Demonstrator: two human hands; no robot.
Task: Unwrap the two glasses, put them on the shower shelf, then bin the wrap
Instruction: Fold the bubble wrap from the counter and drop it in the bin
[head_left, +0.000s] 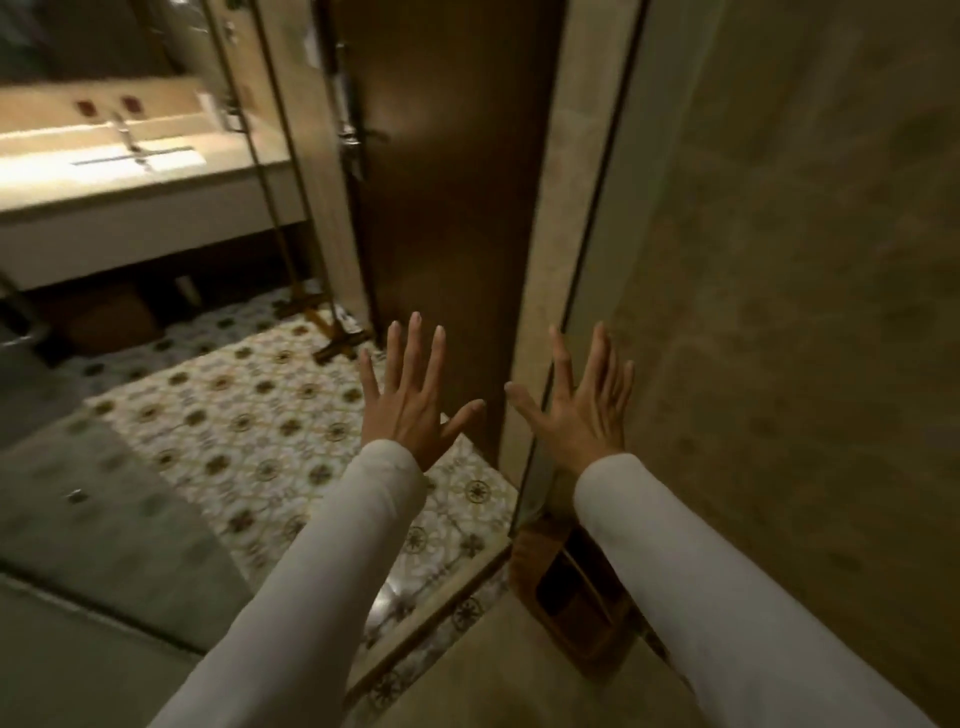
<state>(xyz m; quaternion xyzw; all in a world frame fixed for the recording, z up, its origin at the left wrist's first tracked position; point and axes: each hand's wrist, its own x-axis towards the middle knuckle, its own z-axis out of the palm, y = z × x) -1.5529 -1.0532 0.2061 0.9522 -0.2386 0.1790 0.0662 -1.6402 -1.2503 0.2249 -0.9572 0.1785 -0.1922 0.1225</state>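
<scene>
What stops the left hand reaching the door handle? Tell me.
Probably nothing. The left hand is open, empty and spread in front of the brown door, and no object sits between it and the metal handle higher up. It looks some way off, so the person may need to step closer.

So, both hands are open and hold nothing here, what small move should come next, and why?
Probably turn the head to look for the wrapped glasses before reaching for anything. The left hand and the right hand are spread and empty, and no glasses or wrap show in this view, only the patterned floor, the brown door and the sink counter far to the left.
</scene>
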